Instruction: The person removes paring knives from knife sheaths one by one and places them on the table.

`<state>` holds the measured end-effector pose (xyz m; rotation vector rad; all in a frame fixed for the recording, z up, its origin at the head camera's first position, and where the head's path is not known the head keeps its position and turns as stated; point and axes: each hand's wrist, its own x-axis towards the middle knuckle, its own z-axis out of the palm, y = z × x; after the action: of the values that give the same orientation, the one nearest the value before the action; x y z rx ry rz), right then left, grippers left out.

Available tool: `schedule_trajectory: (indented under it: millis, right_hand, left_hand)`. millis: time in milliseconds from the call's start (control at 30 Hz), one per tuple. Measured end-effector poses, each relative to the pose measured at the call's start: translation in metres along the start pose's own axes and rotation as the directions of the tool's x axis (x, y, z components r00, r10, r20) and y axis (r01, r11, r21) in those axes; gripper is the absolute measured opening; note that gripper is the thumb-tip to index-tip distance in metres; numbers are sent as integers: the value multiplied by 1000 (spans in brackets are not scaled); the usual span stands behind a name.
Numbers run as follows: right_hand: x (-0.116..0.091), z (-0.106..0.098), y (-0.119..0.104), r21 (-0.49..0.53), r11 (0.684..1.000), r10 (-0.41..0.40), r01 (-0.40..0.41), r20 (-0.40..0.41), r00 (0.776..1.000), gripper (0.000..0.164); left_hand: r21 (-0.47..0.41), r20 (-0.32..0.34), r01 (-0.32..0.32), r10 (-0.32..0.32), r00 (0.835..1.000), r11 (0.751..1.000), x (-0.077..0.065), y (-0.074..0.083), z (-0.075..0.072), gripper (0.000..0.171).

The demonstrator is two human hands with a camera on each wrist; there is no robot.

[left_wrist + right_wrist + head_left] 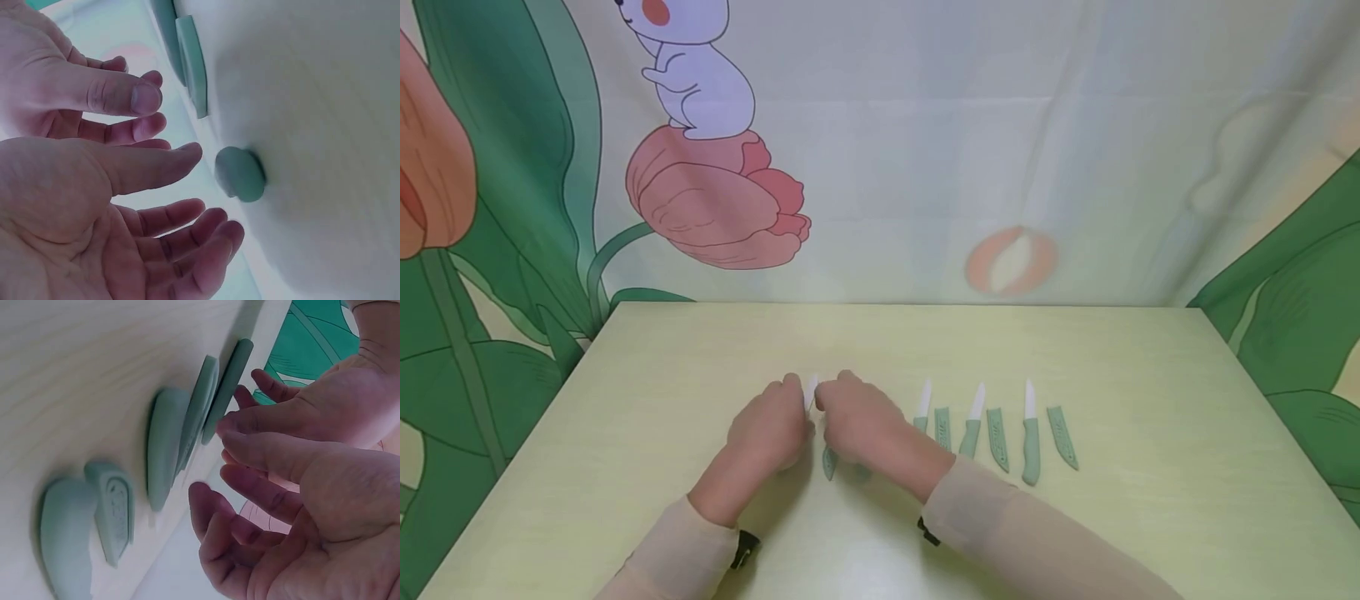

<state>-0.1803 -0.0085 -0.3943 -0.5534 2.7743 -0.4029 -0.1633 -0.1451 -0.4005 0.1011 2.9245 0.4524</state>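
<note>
In the head view, my left hand (769,429) and right hand (861,417) are close together over the table, left of its middle. The white blade (811,390) of a knife shows between them; its handle is hidden in that view. A green sheath (829,463) lies just below the right hand's fingers. In the left wrist view, the left fingers are loosely bent with nothing held, beside a green knife handle (242,176). The right wrist view shows the right fingers relaxed and holding nothing, near a green handle (167,450) and a sheath (199,415).
Right of the hands, knives with white blades and green handles (1032,450) alternate with green sheaths (1062,437) in a row. My right wrist partly covers one knife (922,404). The pale table (1150,400) ends at a printed curtain (887,183).
</note>
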Motion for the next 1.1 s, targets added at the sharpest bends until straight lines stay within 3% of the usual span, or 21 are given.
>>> schedule_trajectory:
  millis: [200,400,733,1100]
  right_hand:
    - [-9,-5,14,-47,998,-40,35,-104,994,40]
    - [-18,-12,26,-98,994,-57,42,-156,986,49]
    - [-35,-23,50,-109,992,-91,68,-219,972,49]
    - [-51,-33,79,-139,986,-134,97,-290,948,49]
  left_hand:
    - [45,-56,-6,9,998,999,-1,3,-5,33]
    - [74,-144,-62,72,987,995,-2,4,-5,36]
    - [118,-255,-151,177,951,981,-2,5,-7,42]
    - [156,-293,-235,272,917,960,1,7,-7,47]
